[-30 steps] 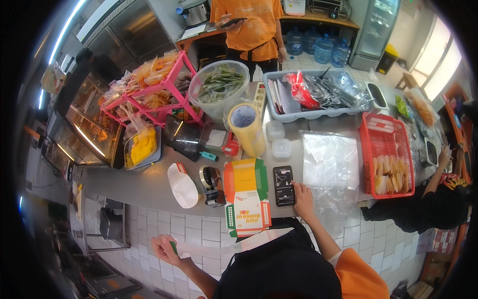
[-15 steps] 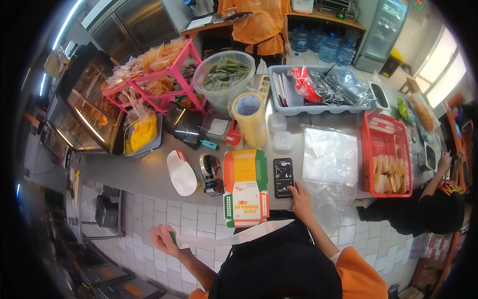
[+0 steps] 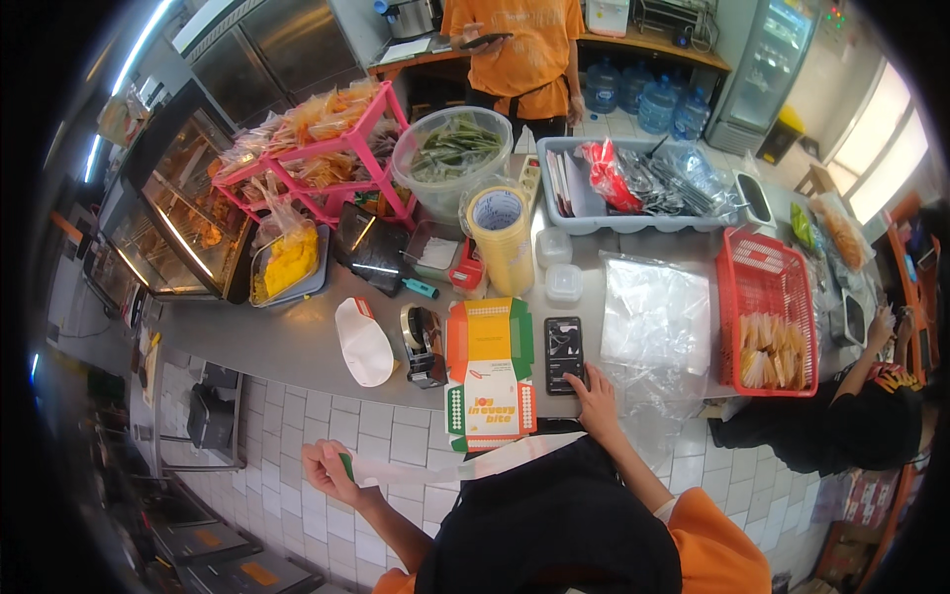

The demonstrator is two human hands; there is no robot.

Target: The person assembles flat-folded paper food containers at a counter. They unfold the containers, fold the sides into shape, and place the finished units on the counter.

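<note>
Head view: counter [image 3: 247, 342], tiled floor [image 3: 317, 421]; left grip [image 3: 330, 473] clamped on strip [image 3: 515, 458], right grip [image 3: 597, 404] apart.

The carton [image 3: 500, 381] is divided into colour fields: orange at upper left, yellow at upper centre, green at upper right, white below. Its lower side flaps [image 3: 455, 404] carry rows of dots; the lower panel bears orange and yellow lettering [image 3: 492, 409]. The strip [image 3: 524, 453] is whitish, with a green end. The phone [image 3: 564, 342] is black. The tape rolls [image 3: 502, 259] are pale yellow; the basket [image 3: 730, 309], red lattice; the tray [image 3: 633, 224], grey-blue; the rack [image 3: 394, 107], pink. The apron [image 3: 564, 530] is black, the sleeve [image 3: 717, 543] orange.
</note>
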